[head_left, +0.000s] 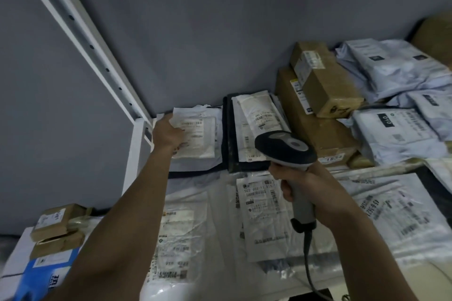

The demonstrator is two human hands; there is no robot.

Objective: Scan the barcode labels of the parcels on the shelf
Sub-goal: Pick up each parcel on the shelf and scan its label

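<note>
Parcels crowded the shelf (140, 144). My left hand (168, 133) lay with fingers pressing flat on a white parcel (198, 137) by the shelf's back-left post (97, 56), probably steadying its label. My right hand (302, 179) gripped the scanner (285, 148), aimed that way. Boxes (322, 85) blocked the right; space above was open.

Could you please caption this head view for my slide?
Left hand steadies a white plastic mailer while right hand aims a grey handheld barcode scanner.
</note>
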